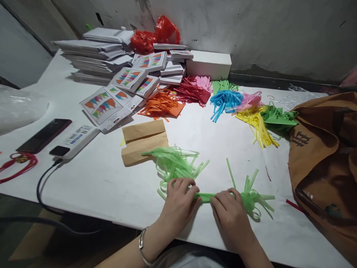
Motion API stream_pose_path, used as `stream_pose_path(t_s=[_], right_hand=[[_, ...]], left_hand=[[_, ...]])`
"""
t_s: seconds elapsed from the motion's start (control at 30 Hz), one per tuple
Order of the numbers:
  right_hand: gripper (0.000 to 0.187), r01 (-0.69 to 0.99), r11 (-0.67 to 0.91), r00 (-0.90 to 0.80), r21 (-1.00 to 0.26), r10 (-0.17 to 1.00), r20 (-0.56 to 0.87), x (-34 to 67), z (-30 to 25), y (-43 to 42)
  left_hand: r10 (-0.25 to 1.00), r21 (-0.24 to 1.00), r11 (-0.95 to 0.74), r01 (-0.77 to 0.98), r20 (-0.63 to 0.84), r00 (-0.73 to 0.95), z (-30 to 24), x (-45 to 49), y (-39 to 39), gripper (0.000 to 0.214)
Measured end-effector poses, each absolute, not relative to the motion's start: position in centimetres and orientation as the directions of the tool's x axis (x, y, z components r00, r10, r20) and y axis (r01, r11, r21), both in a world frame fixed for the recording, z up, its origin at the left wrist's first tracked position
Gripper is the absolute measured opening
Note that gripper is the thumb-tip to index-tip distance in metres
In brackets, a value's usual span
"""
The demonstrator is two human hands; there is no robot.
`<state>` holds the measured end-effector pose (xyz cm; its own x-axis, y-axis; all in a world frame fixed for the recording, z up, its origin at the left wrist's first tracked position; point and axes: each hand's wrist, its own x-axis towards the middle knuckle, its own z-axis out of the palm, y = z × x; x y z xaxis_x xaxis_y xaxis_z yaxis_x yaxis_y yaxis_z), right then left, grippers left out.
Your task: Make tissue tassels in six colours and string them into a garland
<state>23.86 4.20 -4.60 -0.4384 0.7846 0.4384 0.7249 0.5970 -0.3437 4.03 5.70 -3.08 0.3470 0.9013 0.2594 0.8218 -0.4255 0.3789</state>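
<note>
A light green tissue paper tassel (206,197) lies crosswise near the table's front edge, its middle squeezed into a narrow band. My left hand (180,195) closes on the band's left end, and my right hand (228,204) grips its right end. Loose fringe strips fan out beyond my right hand. Just past my left hand lies more light green fringe (175,163), partly over brown paper pieces (144,143); whether it joins the held tassel I cannot tell.
Orange fringe (163,104), red, blue and yellow fringe (256,124) lie farther back. Printed cards (107,106) and stacked white packets (95,56) stand at the back left. A phone (44,136) and a cabled white box (76,141) lie left; a brown bag (326,160) is at right.
</note>
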Motion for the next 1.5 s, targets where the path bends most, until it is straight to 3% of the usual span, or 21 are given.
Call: stream_pose_path(t_s=[0.1, 0.2, 0.3, 0.53, 0.67, 0.87, 0.97, 1.1, 1.33, 1.5], right_hand=[[0.016, 0.713, 0.577, -0.407, -0.399, 0.804, 0.434, 23.5, -4.6, 4.1], [0.021, 0.719, 0.601, -0.458, -0.349, 0.787, 0.412, 23.1, -4.8, 4.0], [0.03, 0.704, 0.632, -0.492, -0.325, 0.763, 0.419, 23.5, -5.1, 3.7], [0.014, 0.693, 0.567, -0.402, -0.444, 0.816, 0.415, 27.0, -5.1, 2.7], [0.014, 0.806, 0.407, -0.247, -0.43, 0.891, 0.381, 26.8, -5.3, 2.3], [0.015, 0.934, 0.214, -0.085, -0.285, 0.91, 0.405, 25.1, -5.3, 2.1], [0.005, 0.911, 0.302, -0.14, -0.282, 0.868, 0.476, 24.5, -5.1, 2.1], [0.016, 0.761, 0.525, -0.322, -0.381, 0.816, 0.48, 23.7, -5.2, 2.3], [0.018, 0.714, 0.523, -0.325, -0.465, 0.836, 0.442, 23.0, -5.3, 2.9], [0.023, 0.737, 0.539, -0.368, -0.407, 0.826, 0.426, 23.2, -5.8, 2.6]], left_hand=[[0.836, 0.411, -0.545, 0.731, 0.341, 0.431, -3.7, 3.9, 5.2, 0.007], [0.812, 0.441, -0.583, 0.682, 0.345, 0.471, -4.4, 3.9, 4.9, 0.014], [0.819, 0.481, -0.574, 0.663, 0.326, 0.473, -4.8, 3.8, 5.0, 0.011], [0.869, 0.515, -0.489, 0.704, 0.223, 0.441, -4.7, 3.6, 4.7, 0.01], [0.904, 0.452, -0.421, 0.786, 0.141, 0.404, -3.7, 4.4, 4.5, 0.012], [0.931, 0.303, -0.361, 0.882, 0.056, 0.362, -3.1, 5.5, 5.1, 0.011], [0.92, 0.329, -0.392, 0.859, 0.114, 0.376, -3.5, 5.4, 5.3, 0.011], [0.865, 0.367, -0.501, 0.784, 0.233, 0.444, -3.7, 4.8, 5.4, 0.015], [0.758, 0.363, -0.653, 0.665, 0.31, 0.574, -3.7, 4.3, 5.9, 0.012], [0.797, 0.494, -0.596, 0.633, 0.265, 0.543, -4.3, 4.3, 5.8, 0.013]])
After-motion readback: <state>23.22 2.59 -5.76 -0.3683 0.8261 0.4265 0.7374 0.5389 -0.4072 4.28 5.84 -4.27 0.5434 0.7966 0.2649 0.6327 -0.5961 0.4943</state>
